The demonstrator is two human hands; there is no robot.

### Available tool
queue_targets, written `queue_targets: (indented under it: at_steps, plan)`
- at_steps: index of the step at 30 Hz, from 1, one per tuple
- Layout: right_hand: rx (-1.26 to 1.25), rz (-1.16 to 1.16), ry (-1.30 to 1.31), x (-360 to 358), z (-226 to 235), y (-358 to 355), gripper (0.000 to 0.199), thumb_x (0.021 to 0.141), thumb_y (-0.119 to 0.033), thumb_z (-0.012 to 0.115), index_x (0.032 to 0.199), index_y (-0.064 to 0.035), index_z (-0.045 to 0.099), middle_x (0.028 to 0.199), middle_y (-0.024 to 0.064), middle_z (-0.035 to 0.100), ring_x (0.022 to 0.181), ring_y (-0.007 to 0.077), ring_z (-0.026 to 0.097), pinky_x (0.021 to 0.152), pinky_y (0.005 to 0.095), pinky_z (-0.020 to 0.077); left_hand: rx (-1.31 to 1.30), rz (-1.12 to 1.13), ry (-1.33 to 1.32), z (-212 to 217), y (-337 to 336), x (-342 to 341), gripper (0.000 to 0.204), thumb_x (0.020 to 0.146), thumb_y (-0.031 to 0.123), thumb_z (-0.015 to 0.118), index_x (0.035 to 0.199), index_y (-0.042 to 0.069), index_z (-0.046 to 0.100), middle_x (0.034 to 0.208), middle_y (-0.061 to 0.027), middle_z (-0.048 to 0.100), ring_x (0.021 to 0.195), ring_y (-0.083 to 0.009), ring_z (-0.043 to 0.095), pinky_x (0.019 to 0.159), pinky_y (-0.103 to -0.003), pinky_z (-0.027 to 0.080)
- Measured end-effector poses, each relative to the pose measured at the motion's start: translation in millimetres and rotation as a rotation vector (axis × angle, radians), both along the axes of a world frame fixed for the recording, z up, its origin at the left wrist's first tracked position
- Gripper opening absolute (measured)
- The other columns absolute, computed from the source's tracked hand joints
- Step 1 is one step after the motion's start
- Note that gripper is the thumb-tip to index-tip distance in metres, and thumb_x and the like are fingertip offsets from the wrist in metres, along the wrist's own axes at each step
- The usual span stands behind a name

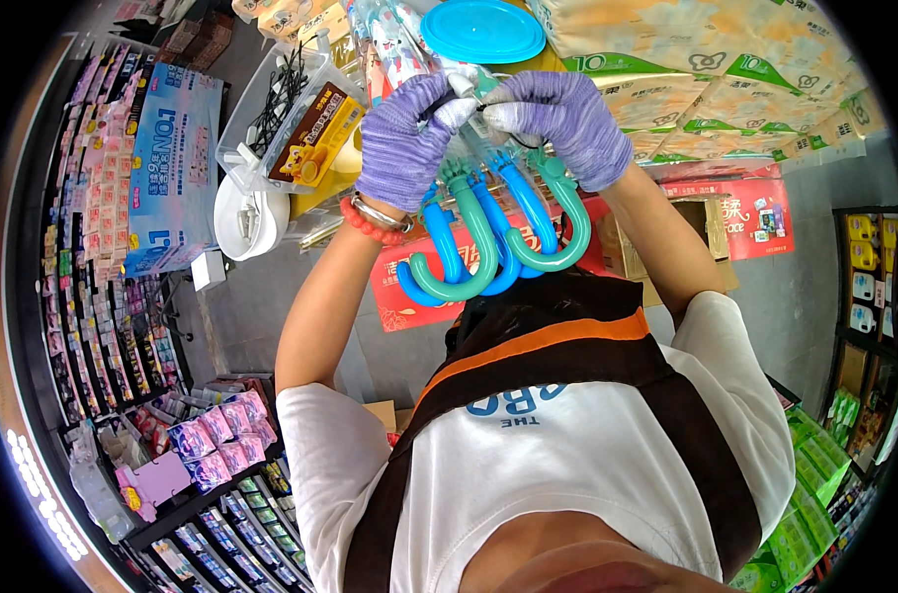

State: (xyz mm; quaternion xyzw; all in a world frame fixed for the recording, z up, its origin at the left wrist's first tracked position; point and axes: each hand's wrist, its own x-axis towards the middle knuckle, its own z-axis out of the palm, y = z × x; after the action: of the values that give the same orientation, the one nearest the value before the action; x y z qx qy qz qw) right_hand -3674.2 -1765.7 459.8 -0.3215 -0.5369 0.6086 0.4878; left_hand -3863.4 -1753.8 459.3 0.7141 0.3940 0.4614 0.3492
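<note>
A person is working with both hands in purple gloves with pale fingertips. The left hand (394, 138) and the right hand (579, 128) are up high and close to each other, with just a small gap between their fingertips. On each hand the thumb and fingers are pinched together, but the thing they pinch is too small to tell.

Right there is a bunch of umbrellas (487, 247) with hook handles. The umbrellas are in the middle, under and between the two hands, and the hooks hang toward the person's tummy. Two hooks are green (577, 222) and the others are blue (530, 203). Past the hands there is a wrap with small pictures on it (397, 51).

On the left wrist there is a red bead bracelet (370, 228) and a shiny silver bangle (382, 214). The person has a white shirt (557, 465) and a dark apron (607, 361) with an orange stripe.

A round blue lid (483, 30) lies just past the hands. To the left is a clear plastic box (244, 104) with black wires (283, 94) in it, and a white tub (276, 222) near it. To the right, big packs of tissues (656, 104) are piled up, with a red box (765, 237) below them
</note>
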Motion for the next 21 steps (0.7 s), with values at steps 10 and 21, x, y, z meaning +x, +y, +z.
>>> queue_targets:
  at_steps: [10, 21]
  plan:
    - [-0.081, 0.039, 0.096, 0, -1, 5, 0.016, 0.076, -0.014, 0.066, 0.084, -0.0006, 0.067, 0.065, 0.0028, 0.061, 0.048, 0.0037, 0.040, 0.046, 0.0192, 0.0315, -0.211, -0.059, -0.046, 8, -6, 4, 0.031, 0.083, 0.015, 0.065, 0.108, -0.003, 0.060, 0.093, -0.0078, 0.064, 0.084, -0.0099, 0.058, 0.075, -0.026, 0.049]
    - [-0.087, 0.034, 0.066, 2, 2, 4, 0.014, 0.075, -0.012, 0.067, 0.084, -0.0008, 0.067, 0.064, 0.0035, 0.061, 0.047, 0.0046, 0.042, 0.045, 0.0203, 0.0323, -0.074, 0.042, 0.035, 0, -7, 4, 0.028, 0.082, 0.015, 0.067, 0.103, -0.003, 0.061, 0.089, -0.0092, 0.064, 0.082, -0.0121, 0.059, 0.074, -0.026, 0.049]
